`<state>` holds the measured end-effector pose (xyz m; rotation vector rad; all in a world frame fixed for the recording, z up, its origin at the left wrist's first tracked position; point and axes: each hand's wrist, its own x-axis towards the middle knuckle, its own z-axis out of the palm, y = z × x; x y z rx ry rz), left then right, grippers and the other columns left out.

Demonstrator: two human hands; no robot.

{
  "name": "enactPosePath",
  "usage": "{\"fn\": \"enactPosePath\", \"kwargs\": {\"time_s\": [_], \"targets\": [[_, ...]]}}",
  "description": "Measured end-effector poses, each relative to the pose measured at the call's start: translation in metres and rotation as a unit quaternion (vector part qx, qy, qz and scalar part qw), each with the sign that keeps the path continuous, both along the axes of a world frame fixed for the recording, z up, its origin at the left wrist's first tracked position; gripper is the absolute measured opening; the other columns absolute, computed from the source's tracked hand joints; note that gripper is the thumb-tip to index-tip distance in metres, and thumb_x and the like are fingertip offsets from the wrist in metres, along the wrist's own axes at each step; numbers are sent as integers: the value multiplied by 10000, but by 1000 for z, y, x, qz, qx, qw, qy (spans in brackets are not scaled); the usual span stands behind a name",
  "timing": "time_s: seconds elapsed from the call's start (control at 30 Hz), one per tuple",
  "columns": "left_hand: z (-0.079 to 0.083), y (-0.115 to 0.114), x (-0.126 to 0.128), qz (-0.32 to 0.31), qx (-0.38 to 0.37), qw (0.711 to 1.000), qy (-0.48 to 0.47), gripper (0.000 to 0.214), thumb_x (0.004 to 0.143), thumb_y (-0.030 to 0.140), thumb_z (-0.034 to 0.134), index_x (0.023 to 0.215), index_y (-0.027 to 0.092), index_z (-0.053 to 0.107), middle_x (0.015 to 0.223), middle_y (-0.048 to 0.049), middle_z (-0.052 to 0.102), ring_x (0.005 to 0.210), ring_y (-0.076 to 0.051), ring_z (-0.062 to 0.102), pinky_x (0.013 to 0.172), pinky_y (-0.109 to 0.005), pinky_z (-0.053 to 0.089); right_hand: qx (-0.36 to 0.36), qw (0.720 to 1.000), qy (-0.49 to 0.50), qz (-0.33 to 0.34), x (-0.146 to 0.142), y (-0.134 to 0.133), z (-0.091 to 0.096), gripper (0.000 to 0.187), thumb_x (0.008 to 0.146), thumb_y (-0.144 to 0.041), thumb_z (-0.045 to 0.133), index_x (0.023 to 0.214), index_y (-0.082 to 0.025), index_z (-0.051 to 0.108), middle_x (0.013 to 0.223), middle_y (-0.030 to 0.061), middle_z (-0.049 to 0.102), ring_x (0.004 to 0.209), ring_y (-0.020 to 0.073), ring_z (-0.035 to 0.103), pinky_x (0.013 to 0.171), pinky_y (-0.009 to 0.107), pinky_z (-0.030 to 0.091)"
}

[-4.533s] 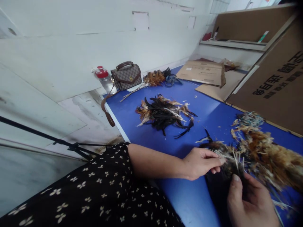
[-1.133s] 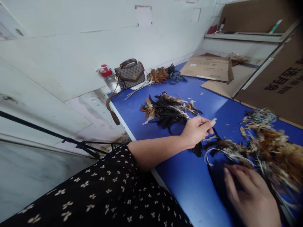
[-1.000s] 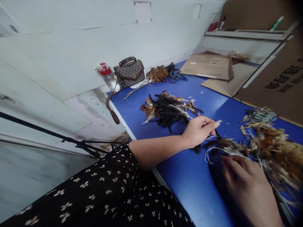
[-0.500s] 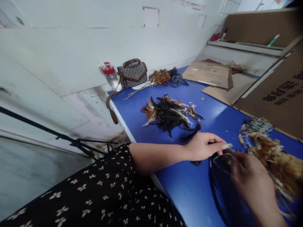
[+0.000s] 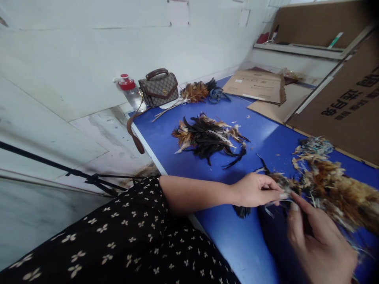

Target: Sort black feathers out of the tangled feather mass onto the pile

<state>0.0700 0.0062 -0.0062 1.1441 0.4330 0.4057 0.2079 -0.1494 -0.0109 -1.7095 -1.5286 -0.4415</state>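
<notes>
My left hand (image 5: 259, 190) is closed in a pinch beside my right fingertips. Black feather tips (image 5: 242, 212) stick out below its wrist side, seemingly part of what it holds. A thin translucent strip (image 5: 269, 211) curls from under the left thumb and runs toward the right thumb. My right hand (image 5: 324, 232) has thumb and index finger close together at the strip's end; the exact grip is hard to see. Just beyond the fingers lie greyish and dark feathers (image 5: 281, 180). A pile of black and brown feathers (image 5: 207, 138) lies farther back on the blue table (image 5: 233, 244).
Tan and brown feathers (image 5: 340, 185) spread at the right, with a bluish tangle (image 5: 315, 146) behind. At the back are a bottle (image 5: 130, 92), a handbag (image 5: 160, 90), a brown feather bundle (image 5: 195, 92) and flattened cardboard (image 5: 254, 85). A black stand (image 5: 94, 178) is at left.
My right hand has drawn in toward the left fingertips, its blur gone. The dark loop below the hands is no longer visible, and the translucent strip now shows. The view has shifted slightly.
</notes>
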Motion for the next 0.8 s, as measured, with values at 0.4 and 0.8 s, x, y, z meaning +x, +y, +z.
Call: {"fn": "enactPosePath", "kwargs": {"time_s": [0.4,0.8], "targets": [[0,13,-5,-94,-49,990,93,371,928,435,946,876,140,728,834,4,725,642,-46,497,634,-245,396,-3,999,15,-45,27,-9,-14,205,1063,-378,777,1195,-231,831,1000,48,822,822,188,744,773,326,530],[0,21,0,-174,-92,980,37,364,867,-101,481,867,107,779,805,-62,763,539,-45,468,530,-222,314,-14,998,0,-53,42,-11,-23,227,1063,-409,756,1201,-241,820,960,52,799,815,188,727,760,317,517]]}}
